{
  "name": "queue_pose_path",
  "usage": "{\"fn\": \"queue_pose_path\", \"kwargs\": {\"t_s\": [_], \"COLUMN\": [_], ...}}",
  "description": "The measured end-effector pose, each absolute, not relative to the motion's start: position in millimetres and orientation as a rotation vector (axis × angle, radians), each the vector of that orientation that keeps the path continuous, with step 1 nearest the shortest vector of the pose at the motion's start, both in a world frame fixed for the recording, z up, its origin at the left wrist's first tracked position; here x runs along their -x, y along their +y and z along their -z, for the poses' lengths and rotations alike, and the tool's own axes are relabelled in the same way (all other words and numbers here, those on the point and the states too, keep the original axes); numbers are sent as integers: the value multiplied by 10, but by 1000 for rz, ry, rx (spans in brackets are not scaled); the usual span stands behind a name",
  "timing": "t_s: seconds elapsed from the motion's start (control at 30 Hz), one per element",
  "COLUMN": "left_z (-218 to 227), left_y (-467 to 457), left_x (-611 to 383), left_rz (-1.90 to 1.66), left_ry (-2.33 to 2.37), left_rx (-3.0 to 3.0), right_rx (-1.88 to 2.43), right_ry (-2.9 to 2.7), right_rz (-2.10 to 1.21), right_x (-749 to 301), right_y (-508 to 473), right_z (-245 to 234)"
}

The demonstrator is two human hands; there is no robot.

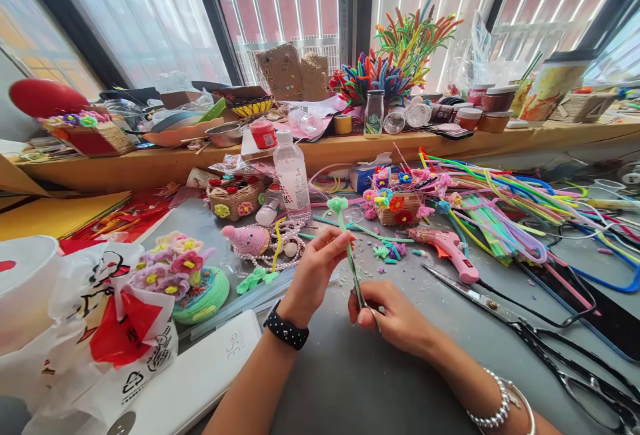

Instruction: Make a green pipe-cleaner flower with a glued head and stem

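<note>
My left hand (315, 268), with a dark dotted watch strap at the wrist, pinches the stem of a mint-green pipe-cleaner flower (337, 205). The flower head stands upright above my fingertips. In my right hand (390, 315) is a small pair of scissors (357, 285), with its blades pointing up along the stem; I cannot tell whether they touch it. Green and purple fluffy snippets (390, 252) lie just beyond the hands. Several green petal-like pieces (257, 279) rest left of my left hand.
Large black-handled scissors (520, 321) and a pink glue gun (450, 251) lie at the right, before a heap of pipe cleaners (500, 215). A water bottle (293, 178) stands behind. At the left are a white power bank (200, 375), a plastic bag (125, 328) and a flower-topped green cushion (203, 298).
</note>
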State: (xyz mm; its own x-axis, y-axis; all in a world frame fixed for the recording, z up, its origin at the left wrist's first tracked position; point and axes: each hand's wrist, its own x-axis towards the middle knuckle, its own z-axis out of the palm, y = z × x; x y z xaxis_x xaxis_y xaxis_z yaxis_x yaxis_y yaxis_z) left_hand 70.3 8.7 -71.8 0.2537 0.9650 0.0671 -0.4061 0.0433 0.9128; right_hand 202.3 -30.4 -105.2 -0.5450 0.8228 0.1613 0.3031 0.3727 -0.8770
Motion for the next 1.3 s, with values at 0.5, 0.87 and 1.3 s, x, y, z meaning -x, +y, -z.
{"fn": "queue_pose_path", "kwargs": {"t_s": [0.5,0.87,1.3], "left_z": [724,753,750], "left_y": [89,112,34], "left_x": [-712,-730,-764], "left_rz": [-1260,-1281,-1170], "left_ry": [717,906,974], "left_rx": [-958,-1204,-1866], "right_rx": [1116,1232,1245], "right_ry": [-1961,-1829,-1782], "right_rz": [-942,-778,-822], "right_x": [-2002,-2016,-2034], "right_y": [-292,-266,-251], "right_z": [1046,1061,1106]}}
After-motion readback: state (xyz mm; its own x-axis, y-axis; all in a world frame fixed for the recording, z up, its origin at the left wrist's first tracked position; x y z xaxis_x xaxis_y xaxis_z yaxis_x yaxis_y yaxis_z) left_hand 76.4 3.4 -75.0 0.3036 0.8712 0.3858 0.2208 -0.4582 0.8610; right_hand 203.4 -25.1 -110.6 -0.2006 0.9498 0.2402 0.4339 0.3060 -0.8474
